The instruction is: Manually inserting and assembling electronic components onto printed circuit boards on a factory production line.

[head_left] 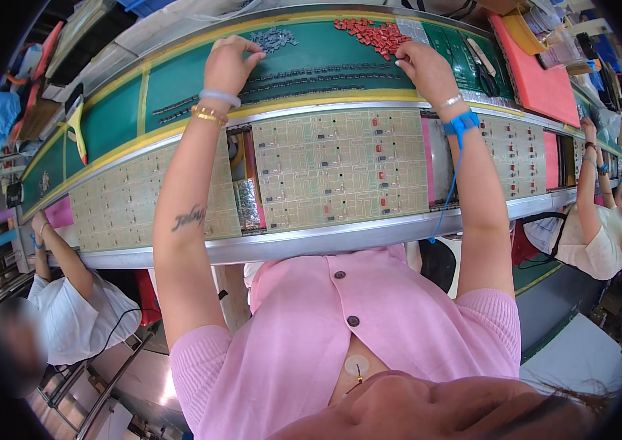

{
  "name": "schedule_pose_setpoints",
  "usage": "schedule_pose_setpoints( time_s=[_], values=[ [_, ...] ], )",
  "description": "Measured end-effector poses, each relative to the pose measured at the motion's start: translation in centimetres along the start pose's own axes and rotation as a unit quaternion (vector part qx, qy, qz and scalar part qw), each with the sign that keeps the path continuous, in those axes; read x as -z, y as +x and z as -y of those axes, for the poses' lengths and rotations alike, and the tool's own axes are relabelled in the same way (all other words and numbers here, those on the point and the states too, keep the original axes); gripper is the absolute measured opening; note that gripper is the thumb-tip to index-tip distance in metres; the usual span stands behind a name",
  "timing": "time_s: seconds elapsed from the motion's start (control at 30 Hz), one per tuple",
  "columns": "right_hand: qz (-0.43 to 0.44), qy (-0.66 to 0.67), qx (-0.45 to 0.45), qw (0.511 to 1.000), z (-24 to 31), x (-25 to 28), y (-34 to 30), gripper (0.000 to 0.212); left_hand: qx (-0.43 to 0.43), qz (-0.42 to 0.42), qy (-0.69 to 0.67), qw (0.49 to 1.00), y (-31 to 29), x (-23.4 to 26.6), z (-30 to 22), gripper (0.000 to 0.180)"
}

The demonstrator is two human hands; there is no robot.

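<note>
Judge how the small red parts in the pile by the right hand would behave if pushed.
The red parts look tiny and loose, so probably light and apt to scatter on the green mat. Their blocky shape suggests sliding, not rolling. The right hand touches the pile's edge.

On the green work mat (179,84), bare room lies between the left hand (227,64) and the right hand (425,67), crossed only by rows of small dark components (318,73). A pile of small grey parts (273,38) sits just beside the left hand's fingers, and a heap of small red components (373,34) touches the right hand's fingertips. Further right, a salmon-pink flat tray (538,81) and scissors (483,70) crowd the mat, while beige circuit-board panels (337,169) fill the conveyor below both wrists.
</note>
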State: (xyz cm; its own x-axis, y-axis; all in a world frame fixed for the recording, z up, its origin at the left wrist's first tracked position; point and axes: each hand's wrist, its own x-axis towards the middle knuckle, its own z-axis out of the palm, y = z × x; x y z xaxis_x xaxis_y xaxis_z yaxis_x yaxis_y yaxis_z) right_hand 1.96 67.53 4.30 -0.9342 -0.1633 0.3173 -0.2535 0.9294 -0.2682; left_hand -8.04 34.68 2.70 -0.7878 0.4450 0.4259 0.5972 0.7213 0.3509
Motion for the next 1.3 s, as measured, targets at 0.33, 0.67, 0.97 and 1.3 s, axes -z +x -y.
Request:
schedule_pose_setpoints(
  time_s=[0.33,0.67,0.97,1.3],
  values=[
    [0.117,0.345,-0.093,0.927,13.7,1.3,-9.5,0.014,0.103,0.109,-0.053,0.987,2.3,-1.4,1.5,0.017],
    [0.080,0.284,-0.036,0.955,16.1,-2.2,-10.9,0.015,0.150,0.177,-0.334,0.914,-7.8,5.7,-9.0,0.013],
    [0.086,0.233,-0.010,0.969,16.6,-2.5,-11.3,0.017,0.203,0.251,-0.369,0.872,-17.9,5.9,-12.8,0.012],
    [0.123,0.182,0.052,0.974,15.8,-1.4,-9.5,0.019,0.231,0.199,-0.338,0.890,-18.4,5.4,-13.7,0.012]
  ],
)
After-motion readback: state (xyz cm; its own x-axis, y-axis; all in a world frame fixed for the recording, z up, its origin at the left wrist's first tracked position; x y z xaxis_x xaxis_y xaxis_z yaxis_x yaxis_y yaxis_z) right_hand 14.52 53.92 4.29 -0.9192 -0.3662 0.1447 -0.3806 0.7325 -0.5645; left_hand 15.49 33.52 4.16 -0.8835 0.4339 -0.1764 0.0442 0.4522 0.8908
